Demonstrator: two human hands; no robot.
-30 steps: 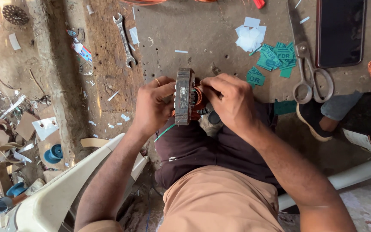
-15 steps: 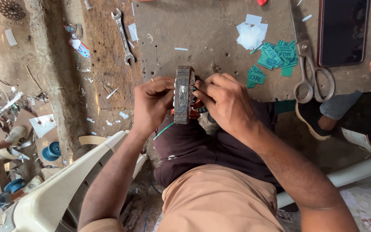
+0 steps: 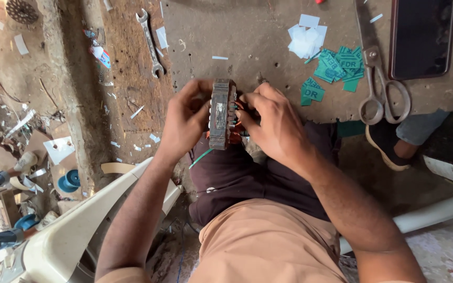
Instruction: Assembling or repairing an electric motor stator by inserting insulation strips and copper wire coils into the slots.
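On the worn wooden bench (image 3: 268, 57) lie scissors (image 3: 378, 89), a spanner (image 3: 150, 42) and green paper scraps (image 3: 336, 65); left hand (image 3: 184, 123) and right hand (image 3: 273, 126) grasp a motor stator (image 3: 222, 112); littered floor (image 3: 22, 99) alongside.

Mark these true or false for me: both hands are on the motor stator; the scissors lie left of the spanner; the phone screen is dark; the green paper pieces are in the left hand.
1. Both the left hand and right hand grip the motor stator. True.
2. The scissors lie left of the spanner. False: they lie to its right.
3. The phone screen is dark. True.
4. The green paper pieces are in the left hand. False: they lie on the workbench.
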